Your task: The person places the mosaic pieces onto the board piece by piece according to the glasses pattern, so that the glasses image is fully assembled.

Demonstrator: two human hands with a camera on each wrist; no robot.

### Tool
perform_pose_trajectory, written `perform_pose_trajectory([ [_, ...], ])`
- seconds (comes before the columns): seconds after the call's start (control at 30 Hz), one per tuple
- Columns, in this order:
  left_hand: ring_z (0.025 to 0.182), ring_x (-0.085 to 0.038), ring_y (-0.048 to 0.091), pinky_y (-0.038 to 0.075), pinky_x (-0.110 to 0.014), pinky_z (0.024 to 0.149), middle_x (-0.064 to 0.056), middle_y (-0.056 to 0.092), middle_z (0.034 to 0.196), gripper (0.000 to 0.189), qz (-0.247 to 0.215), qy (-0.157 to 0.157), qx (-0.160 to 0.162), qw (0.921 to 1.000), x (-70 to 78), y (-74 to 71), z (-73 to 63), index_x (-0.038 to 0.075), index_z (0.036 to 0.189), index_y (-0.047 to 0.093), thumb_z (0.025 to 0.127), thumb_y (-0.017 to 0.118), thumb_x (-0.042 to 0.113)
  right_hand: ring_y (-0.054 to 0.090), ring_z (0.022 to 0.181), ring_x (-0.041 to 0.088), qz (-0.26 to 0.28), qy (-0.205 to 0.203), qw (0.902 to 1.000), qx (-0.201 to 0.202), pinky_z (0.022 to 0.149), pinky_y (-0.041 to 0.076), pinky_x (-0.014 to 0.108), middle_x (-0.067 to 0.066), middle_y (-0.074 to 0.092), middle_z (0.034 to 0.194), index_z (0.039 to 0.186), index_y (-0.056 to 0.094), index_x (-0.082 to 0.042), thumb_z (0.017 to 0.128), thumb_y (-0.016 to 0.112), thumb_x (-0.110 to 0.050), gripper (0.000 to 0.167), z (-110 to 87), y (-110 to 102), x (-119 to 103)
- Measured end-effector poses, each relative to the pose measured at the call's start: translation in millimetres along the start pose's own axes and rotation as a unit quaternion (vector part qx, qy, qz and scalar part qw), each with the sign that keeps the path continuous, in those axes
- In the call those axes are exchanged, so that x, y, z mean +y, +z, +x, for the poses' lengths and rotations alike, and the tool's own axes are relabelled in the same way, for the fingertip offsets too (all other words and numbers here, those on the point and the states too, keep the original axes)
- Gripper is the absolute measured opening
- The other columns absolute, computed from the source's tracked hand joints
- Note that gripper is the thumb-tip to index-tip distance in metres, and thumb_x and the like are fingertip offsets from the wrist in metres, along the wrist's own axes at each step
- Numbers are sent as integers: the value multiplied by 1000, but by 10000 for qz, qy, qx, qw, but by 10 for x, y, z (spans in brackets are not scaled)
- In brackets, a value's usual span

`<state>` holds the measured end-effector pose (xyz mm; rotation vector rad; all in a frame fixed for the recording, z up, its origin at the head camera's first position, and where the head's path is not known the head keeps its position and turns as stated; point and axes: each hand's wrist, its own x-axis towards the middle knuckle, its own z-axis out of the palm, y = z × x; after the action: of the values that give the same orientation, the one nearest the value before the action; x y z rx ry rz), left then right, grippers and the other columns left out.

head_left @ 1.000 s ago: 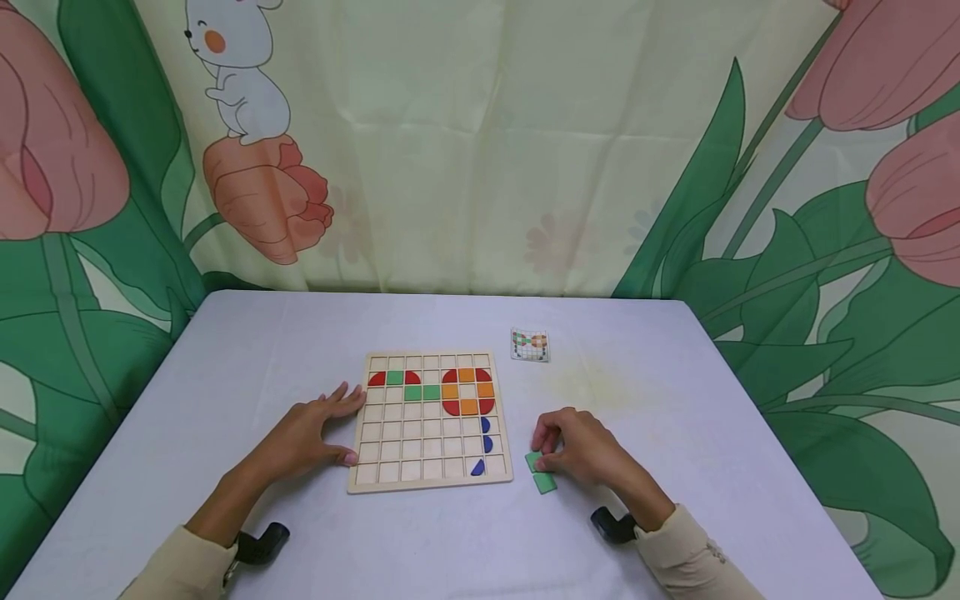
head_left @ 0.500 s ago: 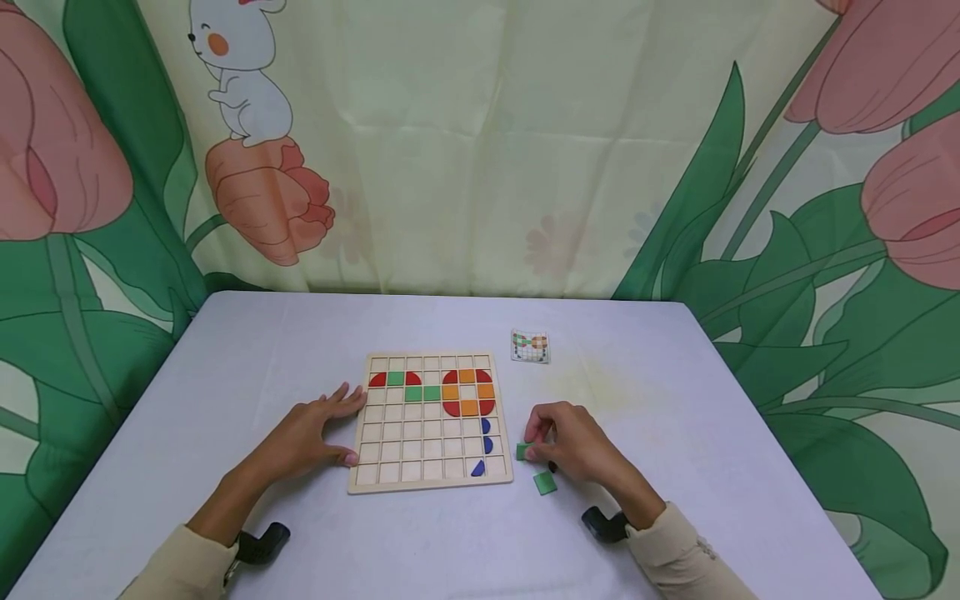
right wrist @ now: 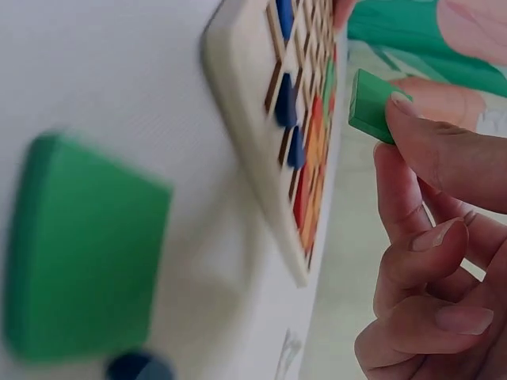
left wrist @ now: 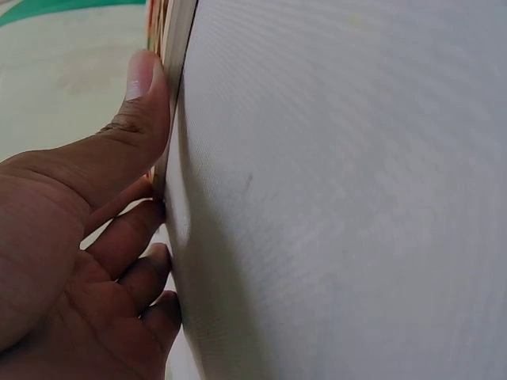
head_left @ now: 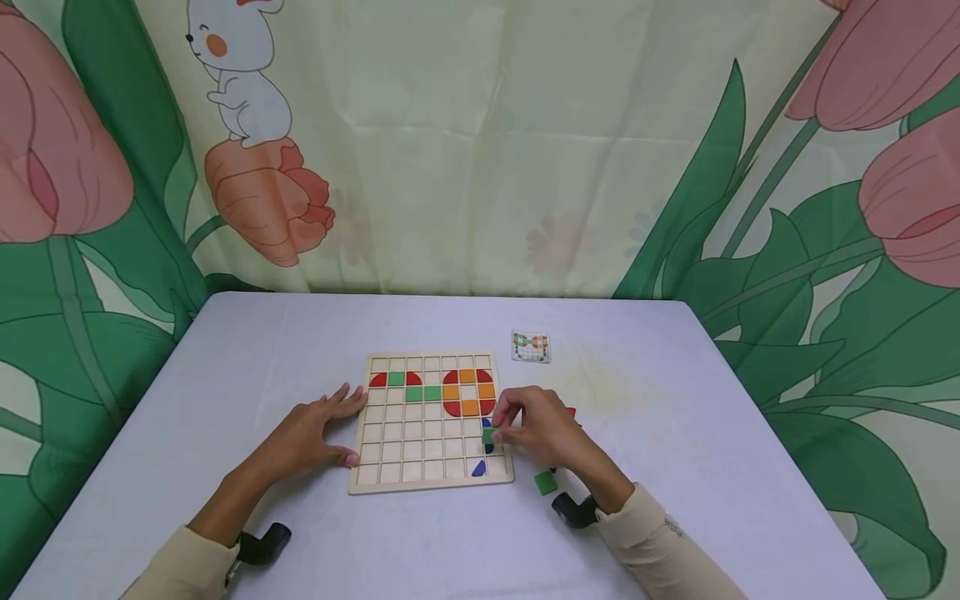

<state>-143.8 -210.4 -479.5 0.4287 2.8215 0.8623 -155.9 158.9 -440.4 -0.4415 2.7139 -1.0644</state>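
My right hand (head_left: 543, 427) pinches a green square tile (right wrist: 371, 104) between thumb and index finger, over the right edge of the wooden grid board (head_left: 412, 454). In the head view this tile overlaps the blue pieces in the right-hand column. Along the board's left edge rests my left hand (head_left: 303, 433), its thumb and fingers spread and touching the rim; its thumb (left wrist: 146, 119) lies against the board's side. Red, orange and green pieces fill part of the upper rows. A blue piece (head_left: 478, 468) sits near the lower right corner.
Another green square tile (head_left: 546, 482) lies on the white tablecloth right of the board, a small dark piece (right wrist: 141, 366) beside it. A red piece (head_left: 572, 412) shows behind the right hand. A small pattern card (head_left: 530, 346) lies beyond the board's upper right corner.
The right hand has picked up one green tile from beside the board and carried it left and away from me, over the board's right edge. The left hand has stayed put.
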Motion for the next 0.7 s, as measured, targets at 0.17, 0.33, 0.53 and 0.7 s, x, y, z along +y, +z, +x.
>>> perform_pose_trajectory([
  [0.17, 148, -67, 33, 25, -78, 121, -26, 35, 168, 105, -20, 6, 22, 10000, -1, 3, -3, 12, 160, 48, 70, 97, 32, 58, 73, 16, 57, -270, 9996, -74, 62, 44, 24, -8, 69, 79, 85, 73, -21, 85, 90, -10, 21, 61, 45, -123],
  [0.33, 149, -66, 32, 25, -77, 122, -25, 34, 169, 105, -44, -12, -28, 10000, 0, 9, 7, 12, 160, 47, 70, 97, 34, 63, 80, 16, 187, -439, 9987, -178, 66, 48, 24, -9, 69, 82, 86, 73, -21, 86, 89, -10, 20, 104, 90, -235],
  [0.53, 148, -67, 33, 23, -79, 121, -25, 34, 169, 106, -7, -4, -18, 10000, 15, -2, -3, 13, 160, 47, 70, 97, 34, 65, 85, 15, 235, -432, 9986, -220, 71, 54, 27, -8, 69, 85, 89, 74, -21, 87, 88, -12, 17, 144, 150, -331],
  [0.7, 149, -66, 32, 27, -77, 121, -26, 34, 169, 105, -27, -1, -22, 10000, 22, -8, -4, 12, 160, 47, 70, 97, 33, 64, 85, 17, 242, -443, 9985, -196, 71, 52, 28, -7, 68, 84, 88, 74, -22, 88, 88, -12, 17, 171, 195, -414],
])
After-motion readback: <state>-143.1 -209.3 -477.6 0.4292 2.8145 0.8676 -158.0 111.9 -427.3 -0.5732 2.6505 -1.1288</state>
